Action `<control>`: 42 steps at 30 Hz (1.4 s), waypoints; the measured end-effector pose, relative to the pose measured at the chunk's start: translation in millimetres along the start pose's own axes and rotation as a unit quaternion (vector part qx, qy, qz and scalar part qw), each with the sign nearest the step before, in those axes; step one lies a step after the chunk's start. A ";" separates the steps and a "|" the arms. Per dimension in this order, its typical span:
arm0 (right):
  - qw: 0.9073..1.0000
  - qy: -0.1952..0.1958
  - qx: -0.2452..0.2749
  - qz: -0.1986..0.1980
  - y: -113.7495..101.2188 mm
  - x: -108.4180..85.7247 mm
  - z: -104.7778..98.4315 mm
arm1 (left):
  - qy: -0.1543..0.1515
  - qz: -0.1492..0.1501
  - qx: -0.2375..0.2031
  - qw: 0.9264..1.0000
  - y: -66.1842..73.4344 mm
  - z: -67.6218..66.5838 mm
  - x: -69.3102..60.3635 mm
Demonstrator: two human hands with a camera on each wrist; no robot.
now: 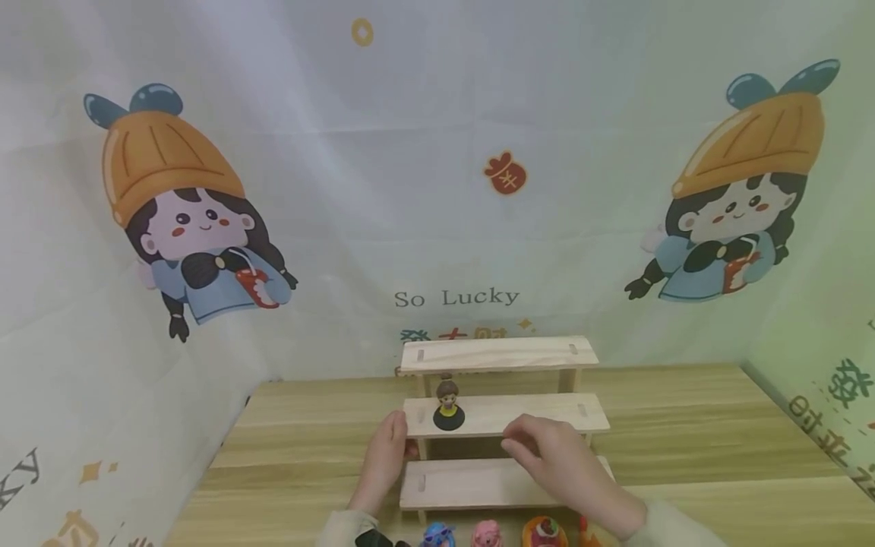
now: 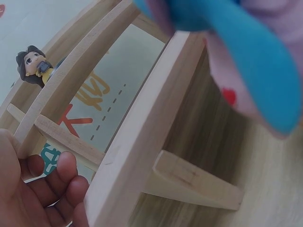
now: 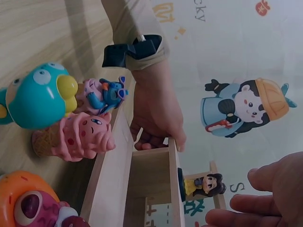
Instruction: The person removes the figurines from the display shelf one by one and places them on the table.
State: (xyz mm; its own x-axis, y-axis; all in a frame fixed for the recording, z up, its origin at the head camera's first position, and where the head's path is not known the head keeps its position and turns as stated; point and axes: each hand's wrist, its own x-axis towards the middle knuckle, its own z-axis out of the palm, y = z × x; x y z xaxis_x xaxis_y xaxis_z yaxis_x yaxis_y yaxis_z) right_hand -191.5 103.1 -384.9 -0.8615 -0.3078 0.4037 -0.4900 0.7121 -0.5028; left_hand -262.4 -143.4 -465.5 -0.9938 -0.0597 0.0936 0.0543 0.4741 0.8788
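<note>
A three-step wooden display stand [image 1: 499,482] stands on the table. On the left part of its middle board is a small brown-haired figurine [image 1: 447,396] in yellow on a black base. My left hand [image 1: 384,456] grips the left end of that middle board, its thumb along the end and its fingers curled underneath, as the right wrist view shows. Over the right part of the stand hovers my right hand [image 1: 563,463]; its fingers are loosely extended and hold nothing. In the right wrist view, the right fingers [image 3: 251,203] are apart from the figurine.
In front of the stand sit several figures: a blue one with sunglasses [image 3: 106,97], a pink ice-cream-cone one [image 3: 85,135], a teal one with a yellow bill [image 3: 40,97] and one in an orange ring [image 3: 23,184]. A printed cloth [image 1: 437,213] hangs behind the table.
</note>
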 end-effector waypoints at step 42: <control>0.995 0.020 0.068 0.067 -1.6 80.2 30.9 | 0.007 0.009 -0.004 1.000 0.0 0.0 0.1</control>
State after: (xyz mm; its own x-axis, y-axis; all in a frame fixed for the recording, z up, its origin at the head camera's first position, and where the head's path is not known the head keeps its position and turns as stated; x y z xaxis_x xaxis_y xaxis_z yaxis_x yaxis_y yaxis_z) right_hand -263.9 57.7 -375.4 -0.9159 -0.1875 0.3551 -0.3864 0.6517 -0.6526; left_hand -262.5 -143.4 -465.4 -0.9913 -0.0634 0.1150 0.0724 0.4675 0.8810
